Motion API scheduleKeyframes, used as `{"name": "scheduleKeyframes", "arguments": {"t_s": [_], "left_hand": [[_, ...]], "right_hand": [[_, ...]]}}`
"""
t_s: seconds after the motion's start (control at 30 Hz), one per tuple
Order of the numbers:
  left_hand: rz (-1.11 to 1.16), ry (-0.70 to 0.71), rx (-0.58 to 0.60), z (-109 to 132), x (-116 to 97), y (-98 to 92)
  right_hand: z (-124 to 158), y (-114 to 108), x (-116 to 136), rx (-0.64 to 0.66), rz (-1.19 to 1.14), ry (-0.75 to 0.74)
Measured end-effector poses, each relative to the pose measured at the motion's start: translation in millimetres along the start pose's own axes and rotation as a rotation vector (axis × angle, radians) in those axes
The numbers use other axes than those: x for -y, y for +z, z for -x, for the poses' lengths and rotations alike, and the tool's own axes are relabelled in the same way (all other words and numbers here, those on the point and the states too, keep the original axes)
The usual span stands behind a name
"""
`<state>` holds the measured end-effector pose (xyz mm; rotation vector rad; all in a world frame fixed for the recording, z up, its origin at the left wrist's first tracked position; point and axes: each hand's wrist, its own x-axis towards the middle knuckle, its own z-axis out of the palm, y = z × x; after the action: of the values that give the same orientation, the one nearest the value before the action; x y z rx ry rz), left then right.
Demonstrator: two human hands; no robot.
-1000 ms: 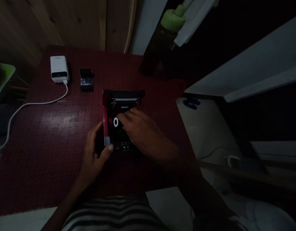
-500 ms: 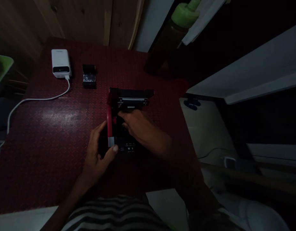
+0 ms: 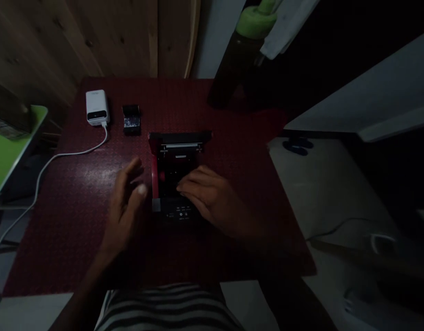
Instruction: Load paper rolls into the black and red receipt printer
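Note:
A small black and red printer-like device lies on the dark red table, its lid raised at the far side and its inside dark. Just left of it, my left hand hovers open, thumb and fingers apart, not touching it. Over the right part of the device's open bay is my right hand, its fingers drawn together. Whatever may be between those fingertips is hidden. Behind the device to the left sits a small black ribbon roll with a shiny strip.
A white power bank with a white cable stands at the back left of the red table. A tall bottle with a green cap is at the back right. Left is a green tray; dark slippers lie on the floor.
My left hand has let go of the device's left side and moved away, opening. My right hand has drawn back toward me from deeper in the bay. The view has shifted slightly.

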<state>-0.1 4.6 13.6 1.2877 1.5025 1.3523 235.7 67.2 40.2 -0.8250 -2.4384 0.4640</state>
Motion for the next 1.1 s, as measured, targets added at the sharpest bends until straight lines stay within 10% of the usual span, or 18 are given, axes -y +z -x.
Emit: {"name": "scheduleKeyframes", "arguments": {"t_s": [0.23,0.63,1.1], "left_hand": [[0.030,0.171,-0.069,-72.5,-20.0,18.1],[0.135,-0.160,-0.048,-15.6,1.9,18.8],[0.080,-0.096,0.082,-10.6,1.2,14.7]], "right_hand": [[12.9,18.6,24.9,-0.365,0.230,0.014],[42.5,34.7,40.7,-0.478,0.385,0.084],[35.5,27.5,38.6,-0.436,0.218,0.112]]}}
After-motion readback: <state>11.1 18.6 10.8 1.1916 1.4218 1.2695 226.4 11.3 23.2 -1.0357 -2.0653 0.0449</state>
